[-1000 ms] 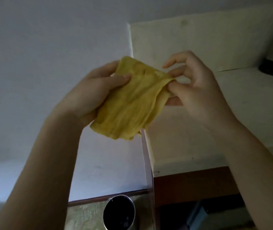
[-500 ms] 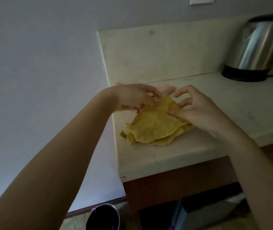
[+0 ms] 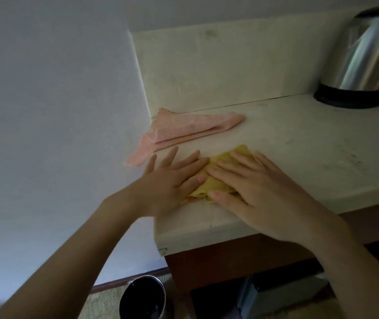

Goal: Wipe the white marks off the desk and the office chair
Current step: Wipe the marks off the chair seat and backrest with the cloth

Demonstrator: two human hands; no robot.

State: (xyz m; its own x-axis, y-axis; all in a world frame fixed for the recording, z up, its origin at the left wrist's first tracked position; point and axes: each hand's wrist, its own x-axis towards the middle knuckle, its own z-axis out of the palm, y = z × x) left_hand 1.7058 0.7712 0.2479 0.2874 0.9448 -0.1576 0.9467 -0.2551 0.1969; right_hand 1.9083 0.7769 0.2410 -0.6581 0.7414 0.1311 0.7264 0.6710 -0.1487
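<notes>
Yellow cloth [image 3: 222,157], folded, lies at frame centre on desk [image 3: 299,146], near its front left corner. Both hands are flat with fingers straight, gripping nothing: right hand [image 3: 260,189] presses the cloth, left hand [image 3: 172,183] overlaps its left edge. I judge wiping is about to start. Best done with even palm pressure, overlapping strokes, clear of pink cloth [image 3: 184,130], upper left. Chair not in view.

The yellow cloth [image 3: 215,183], held in the air a second ago, now lies on the bench [image 3: 299,146]. The left hand [image 3: 172,178] and right hand [image 3: 253,187] have stopped pinching it and lie flat on it, fingers straight.
</notes>
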